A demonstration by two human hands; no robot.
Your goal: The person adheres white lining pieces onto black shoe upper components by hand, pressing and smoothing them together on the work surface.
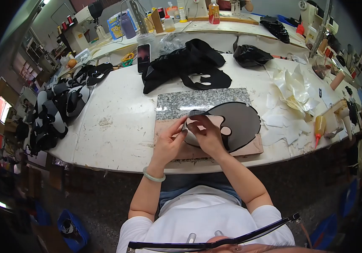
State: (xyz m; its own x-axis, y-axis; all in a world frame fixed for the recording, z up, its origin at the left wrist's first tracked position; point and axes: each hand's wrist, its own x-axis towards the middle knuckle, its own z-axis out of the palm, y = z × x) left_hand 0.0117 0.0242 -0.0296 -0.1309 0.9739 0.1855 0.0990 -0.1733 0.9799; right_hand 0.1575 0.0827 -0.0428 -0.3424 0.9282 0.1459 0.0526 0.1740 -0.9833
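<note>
The left hand [169, 143] has its grip closed in a pinch on the rim of a grey, black-edged piece [247, 120]; the right hand [208, 137] curls its grip closed on the same end, its fingertips partly hidden. The piece lies near the middle of the desk's [113, 107] near edge, its broad end reaching right over a pinkish board [163, 125] and a speckled stone slab [189, 98]. Beyond the slab, toward the desk's far edge, lie black fabric [185, 63], a propped phone [143, 58] and a black bundle [250, 55]. Black and grey pieces [52, 113] heap at the left edge; pale scraps [294, 90] and a red-tipped bottle [319, 125] lie toward the right edge.
</note>
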